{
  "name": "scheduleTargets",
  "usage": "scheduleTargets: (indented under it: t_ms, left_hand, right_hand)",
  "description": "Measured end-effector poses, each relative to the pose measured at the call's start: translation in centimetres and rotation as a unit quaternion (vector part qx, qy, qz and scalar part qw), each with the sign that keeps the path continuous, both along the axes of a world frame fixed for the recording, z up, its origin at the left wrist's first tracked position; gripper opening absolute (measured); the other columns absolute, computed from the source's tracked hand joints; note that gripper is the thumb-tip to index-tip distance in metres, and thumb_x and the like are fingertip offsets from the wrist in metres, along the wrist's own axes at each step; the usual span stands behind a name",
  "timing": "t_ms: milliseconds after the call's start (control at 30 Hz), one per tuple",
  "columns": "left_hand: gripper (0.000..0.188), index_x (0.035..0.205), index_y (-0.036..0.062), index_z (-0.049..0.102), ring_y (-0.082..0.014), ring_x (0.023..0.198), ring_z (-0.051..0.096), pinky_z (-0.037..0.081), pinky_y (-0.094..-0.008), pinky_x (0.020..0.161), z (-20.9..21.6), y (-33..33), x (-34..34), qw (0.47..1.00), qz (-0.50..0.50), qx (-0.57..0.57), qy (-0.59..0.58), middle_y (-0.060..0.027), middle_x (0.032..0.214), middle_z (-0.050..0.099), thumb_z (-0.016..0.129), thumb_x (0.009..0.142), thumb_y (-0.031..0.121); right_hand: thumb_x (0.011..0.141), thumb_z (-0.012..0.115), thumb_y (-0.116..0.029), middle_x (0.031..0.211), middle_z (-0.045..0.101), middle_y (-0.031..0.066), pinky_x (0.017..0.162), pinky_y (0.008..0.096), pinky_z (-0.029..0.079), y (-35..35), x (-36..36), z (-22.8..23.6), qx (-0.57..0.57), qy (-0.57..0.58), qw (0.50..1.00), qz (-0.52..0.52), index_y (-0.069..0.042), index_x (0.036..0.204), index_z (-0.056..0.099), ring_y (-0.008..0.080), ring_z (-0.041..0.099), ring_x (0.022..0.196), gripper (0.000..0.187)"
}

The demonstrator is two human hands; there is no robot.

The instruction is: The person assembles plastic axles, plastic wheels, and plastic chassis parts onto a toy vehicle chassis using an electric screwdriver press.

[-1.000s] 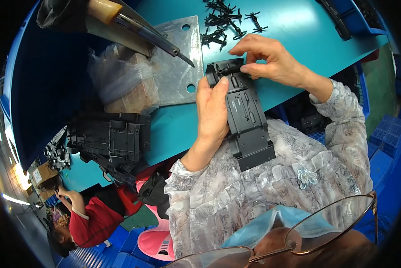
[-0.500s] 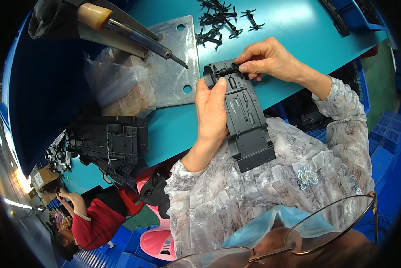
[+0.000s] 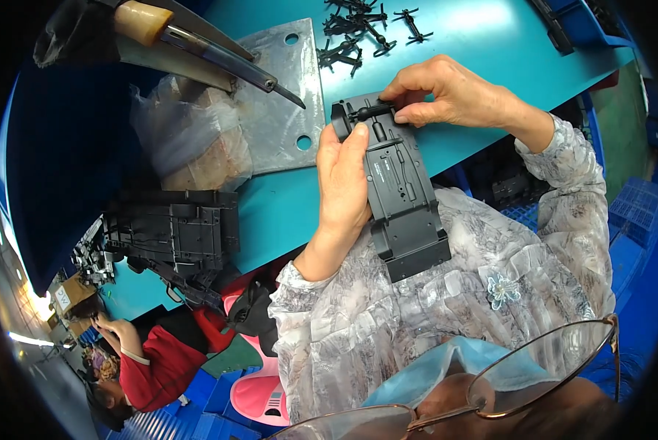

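Note:
A long black plastic toy-vehicle chassis [image 3: 404, 165] slants in front of my chest, its underside facing up and its near end close to my shirt. My left hand [image 3: 341, 180] grips its left edge, thumb on top near the far end. Across that far end lies a black axle part [image 3: 371, 112]. My right hand [image 3: 454, 95] closes index finger and thumb about the axle's right end; its other fingers are partly hidden. Beyond lie several similar black axle parts [image 3: 355, 29] in a heap, with a single one [image 3: 413, 26] to their right.
A soldering iron [image 3: 219, 59] with a wooden handle points over a metal plate [image 3: 281, 88] at the left. Beside the plate sits a plastic-wrapped block [image 3: 200, 139]. Stacked black chassis [image 3: 189, 227] stand nearer. A person in red [image 3: 160, 359] works at far left; a blue bin [image 3: 586, 26] is top right.
My right thumb and index finger sit slightly wider apart at the axle's end. The left hand keeps its hold on the chassis. The whole view has shifted a little.

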State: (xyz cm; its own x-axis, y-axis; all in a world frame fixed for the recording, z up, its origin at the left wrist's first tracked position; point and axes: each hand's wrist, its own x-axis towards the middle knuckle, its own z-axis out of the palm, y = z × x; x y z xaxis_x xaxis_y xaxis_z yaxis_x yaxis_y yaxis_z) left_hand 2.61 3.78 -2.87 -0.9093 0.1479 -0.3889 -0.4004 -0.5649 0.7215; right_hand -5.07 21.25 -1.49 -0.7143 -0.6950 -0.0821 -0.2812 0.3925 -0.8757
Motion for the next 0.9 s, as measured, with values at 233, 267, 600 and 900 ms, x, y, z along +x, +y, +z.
scheduleTargets:
  t_ms: [233,267,600,900]
  left_hand:
    - [0.022,0.102,-0.0024,0.039,-0.0140,0.066,0.058,0.050,-0.0262,0.057,0.4,-0.2,-0.1,1.000,-0.011,0.008,-0.003,-0.0116,0.084,0.055,0.042,0.086,0.013]
    - [0.022,0.102,-0.0025,0.039,-0.0141,0.066,0.058,0.050,-0.0262,0.057,0.2,-0.2,-0.1,1.000,-0.013,0.013,-0.004,-0.0118,0.085,0.055,0.042,0.086,0.013]
    - [0.021,0.103,-0.0003,0.038,-0.0130,0.070,0.056,0.050,-0.0264,0.059,-0.3,-0.3,0.3,1.000,-0.001,-0.005,-0.017,-0.0103,0.088,0.053,0.041,0.086,0.012]
    - [0.018,0.101,-0.0007,0.039,-0.0115,0.073,0.054,0.048,-0.0246,0.061,-0.6,1.2,-0.5,0.999,0.040,0.001,0.021,-0.0094,0.088,0.052,0.040,0.085,0.009]
  right_hand:
    - [0.072,0.063,-0.013,0.078,0.060,0.0125,0.060,0.0294,0.049,-0.3,0.3,0.2,0.018,0.030,0.999,-0.016,0.005,0.093,0.057,0.0204,0.059,0.068,0.028]
    - [0.072,0.063,-0.013,0.078,0.060,0.0125,0.060,0.0294,0.049,-0.4,0.5,0.2,0.019,0.029,0.999,-0.017,0.005,0.093,0.057,0.0204,0.059,0.068,0.028]
    - [0.072,0.057,-0.009,0.068,0.050,0.0119,0.054,0.0368,0.042,-0.8,1.7,-0.4,0.030,0.280,0.958,0.056,0.001,0.084,0.056,0.0298,0.051,0.060,0.016]
    - [0.069,0.056,-0.005,0.088,0.051,0.0131,0.069,0.0348,0.042,-2.1,3.6,-0.9,0.051,0.416,0.906,-0.060,0.001,0.096,0.052,0.0281,0.050,0.079,0.028]
